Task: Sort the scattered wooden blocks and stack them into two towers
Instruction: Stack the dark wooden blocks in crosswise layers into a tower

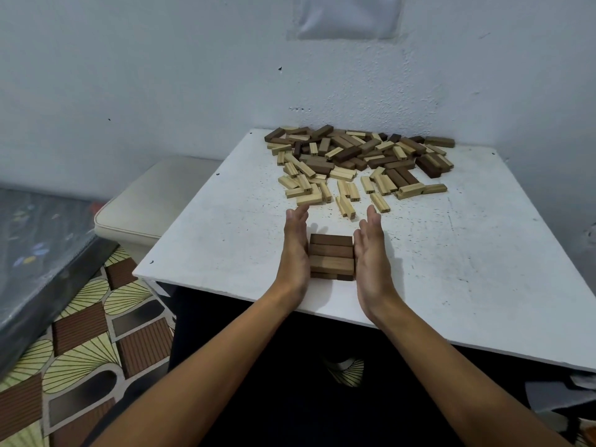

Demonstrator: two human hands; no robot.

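With the left hand [295, 250] and right hand [371, 253] spread flat against the dark stack [331, 260], uneven pressing could skew or topple its layers across the surface [451, 253].

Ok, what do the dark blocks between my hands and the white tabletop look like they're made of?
The small stack of dark brown rectangular blocks looks like stained wood, matte, with faint grain lines along the tops. The white square tabletop looks like painted or laminated board, though which is unclear; it is thin-edged, dull, and speckled with dark chips.
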